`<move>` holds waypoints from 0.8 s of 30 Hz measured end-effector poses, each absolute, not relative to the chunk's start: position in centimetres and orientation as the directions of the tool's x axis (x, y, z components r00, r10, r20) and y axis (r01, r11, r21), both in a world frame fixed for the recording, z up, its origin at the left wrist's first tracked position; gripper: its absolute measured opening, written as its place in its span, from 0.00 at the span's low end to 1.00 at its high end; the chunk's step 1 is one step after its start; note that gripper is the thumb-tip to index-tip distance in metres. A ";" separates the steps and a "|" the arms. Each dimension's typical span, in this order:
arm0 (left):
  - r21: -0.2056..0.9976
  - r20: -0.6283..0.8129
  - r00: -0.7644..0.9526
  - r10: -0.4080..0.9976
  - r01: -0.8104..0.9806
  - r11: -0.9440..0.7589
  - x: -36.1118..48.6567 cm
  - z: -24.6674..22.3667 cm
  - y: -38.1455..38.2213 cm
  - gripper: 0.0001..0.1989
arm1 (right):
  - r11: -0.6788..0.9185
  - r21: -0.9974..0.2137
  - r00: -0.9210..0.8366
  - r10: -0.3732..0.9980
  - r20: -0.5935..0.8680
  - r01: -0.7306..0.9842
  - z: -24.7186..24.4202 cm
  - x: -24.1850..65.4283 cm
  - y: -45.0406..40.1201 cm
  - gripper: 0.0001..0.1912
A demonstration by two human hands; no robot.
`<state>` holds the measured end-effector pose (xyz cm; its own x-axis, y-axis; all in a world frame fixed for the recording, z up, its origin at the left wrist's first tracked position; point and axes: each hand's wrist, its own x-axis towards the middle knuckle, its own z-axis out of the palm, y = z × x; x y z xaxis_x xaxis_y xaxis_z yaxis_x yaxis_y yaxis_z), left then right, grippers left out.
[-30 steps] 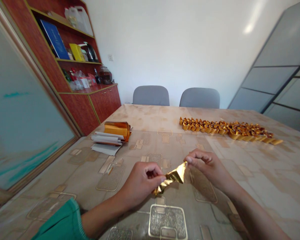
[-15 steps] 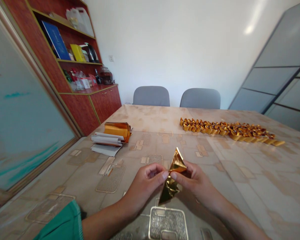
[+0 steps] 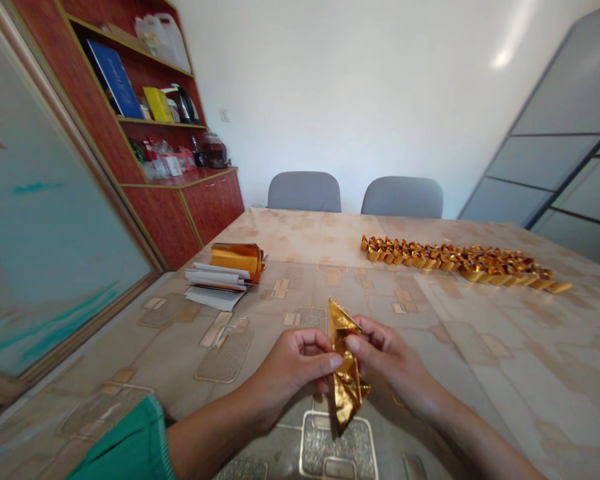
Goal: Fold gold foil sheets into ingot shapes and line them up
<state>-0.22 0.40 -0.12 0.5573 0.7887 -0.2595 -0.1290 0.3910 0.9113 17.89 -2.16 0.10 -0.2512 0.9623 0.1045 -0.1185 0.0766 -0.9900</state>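
Observation:
A folded piece of gold foil paper (image 3: 346, 373) stands nearly upright between my hands, with one tip up and one down. My left hand (image 3: 293, 377) pinches its left side, and my right hand (image 3: 390, 360) holds its right side with the fingertips. Part of the foil is hidden behind my fingers. A long band of folded gold ingot shapes (image 3: 460, 263) lies at the far right of the table. A stack of white papers (image 3: 215, 280) and a curled bundle of gold sheets (image 3: 237, 260) sit farther left.
The patterned tablecloth (image 3: 430, 320) covers the table, with two grey chairs (image 3: 304, 192) beyond its far edge. A red wooden cabinet (image 3: 180, 220) with loaded shelves stands at the back left. Glass panels flank the table, and a green sleeve (image 3: 120, 440) shows at lower left.
The gold foil has turned from a tilted triangle to a narrower, more upright shape, its lower tip now pointing down. Both hands stay on it, a little closer together.

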 end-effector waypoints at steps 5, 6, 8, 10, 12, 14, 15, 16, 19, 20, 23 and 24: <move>0.829 -0.343 0.476 0.809 -0.251 0.500 -0.5 0.3 0.7 0.18 | 0.365 -0.909 -0.279 0.911 0.305 0.200 -0.2 19.8 -2.2 0.20; 0.814 -0.359 0.472 0.805 -0.265 0.518 -0.5 0.3 0.8 0.19 | 0.435 -0.858 -0.321 0.882 0.346 0.271 -0.2 20.0 -2.3 0.22; 0.781 -0.384 0.472 0.793 -0.292 0.552 -0.5 0.3 0.8 0.20 | 0.552 -0.759 -0.412 0.816 0.407 0.344 -0.1 20.1 -2.3 0.22; 0.750 -0.407 0.477 0.779 -0.313 0.583 -0.5 0.3 0.6 0.20 | 0.613 -0.709 -0.486 0.765 0.423 0.349 0.0 19.9 -2.3 0.18; 0.735 -0.410 0.483 0.774 -0.327 0.594 -0.5 0.2 0.4 0.20 | 0.624 -0.695 -0.520 0.751 0.407 0.357 0.2 19.6 -2.2 0.14; 0.742 -0.395 0.487 0.779 -0.331 0.583 -0.4 0.2 0.3 0.20 | 0.604 -0.702 -0.517 0.766 0.381 0.377 0.2 19.5 -2.2 0.13; 0.749 -0.389 0.488 0.782 -0.327 0.576 -0.4 0.2 0.3 0.20 | 0.597 -0.707 -0.511 0.772 0.377 0.379 0.2 19.6 -2.2 0.13; 0.758 -0.384 0.486 0.785 -0.320 0.568 -0.4 0.2 0.2 0.20 | 0.592 -0.714 -0.506 0.776 0.378 0.374 0.2 19.6 -2.2 0.14; 0.791 -0.361 0.480 0.800 -0.297 0.535 -0.3 0.1 0.1 0.21 | 0.581 -0.735 -0.480 0.784 0.393 0.349 0.3 19.9 -2.3 0.13; 0.801 -0.350 0.478 0.805 -0.292 0.522 -0.3 0.0 0.0 0.21 | 0.574 -0.744 -0.464 0.792 0.397 0.343 0.3 19.9 -2.3 0.12; 0.822 -0.322 0.489 0.810 -0.280 0.496 -0.2 -0.3 -0.2 0.20 | 0.553 -0.770 -0.435 0.807 0.400 0.319 0.5 19.9 -2.3 0.09; 0.825 -0.313 0.497 0.809 -0.280 0.491 -0.2 -0.4 -0.2 0.20 | 0.550 -0.776 -0.430 0.808 0.402 0.309 0.6 19.8 -2.3 0.08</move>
<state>-0.21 -0.22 -0.41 0.4974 0.8092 -0.3126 -0.2803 0.4910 0.8249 19.84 -2.35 0.57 -0.4303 0.8084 0.4017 0.3089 0.5501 -0.7759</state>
